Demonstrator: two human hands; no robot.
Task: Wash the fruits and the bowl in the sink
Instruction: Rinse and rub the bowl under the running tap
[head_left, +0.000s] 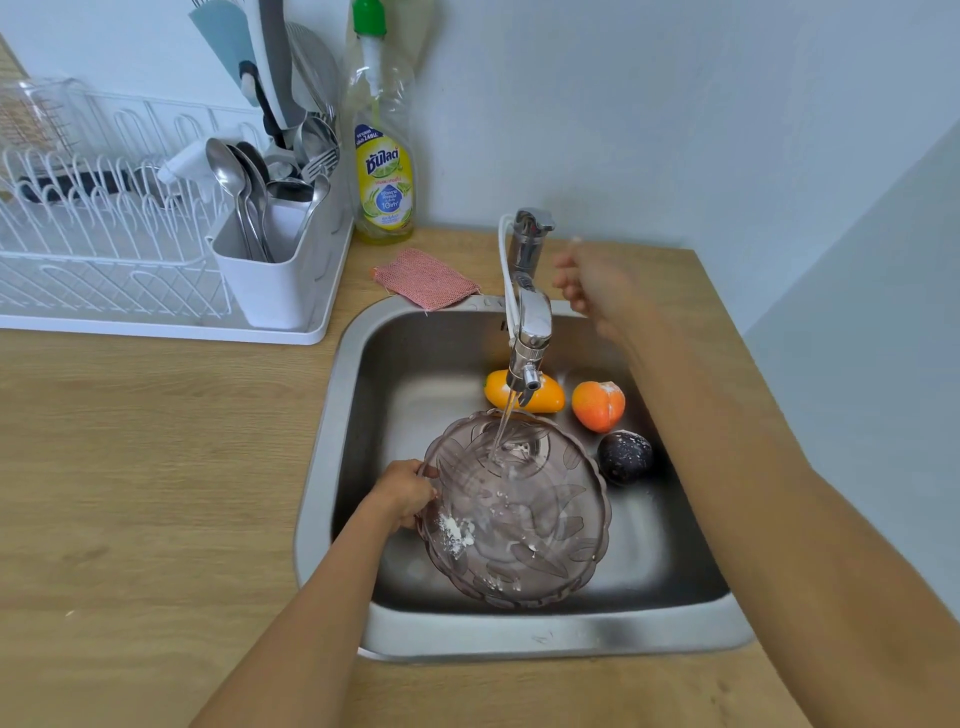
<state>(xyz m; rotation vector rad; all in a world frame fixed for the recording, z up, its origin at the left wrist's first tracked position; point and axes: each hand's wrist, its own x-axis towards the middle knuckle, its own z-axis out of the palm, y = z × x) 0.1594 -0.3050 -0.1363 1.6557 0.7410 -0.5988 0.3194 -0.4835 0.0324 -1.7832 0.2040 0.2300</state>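
A see-through, smoky purple bowl (540, 530) with white specks sits in the steel sink (561, 636), under water running from the tap (530, 332). My left hand (402, 493) grips the bowl's left rim. Blurred, with its fingers apart and nothing in it, my right hand (589, 283) hovers beside the tap's top. Behind the bowl lie a yellow-orange fruit (545, 397), an orange fruit (597, 405) and a dark purple fruit (623, 457), the last two dotted with white.
A pink scrubbing cloth (423, 278) lies at the sink's back rim. A dish-soap bottle (382, 156) stands by the wall. A white drying rack (130, 249) with a cutlery holder (270, 270) fills the left counter.
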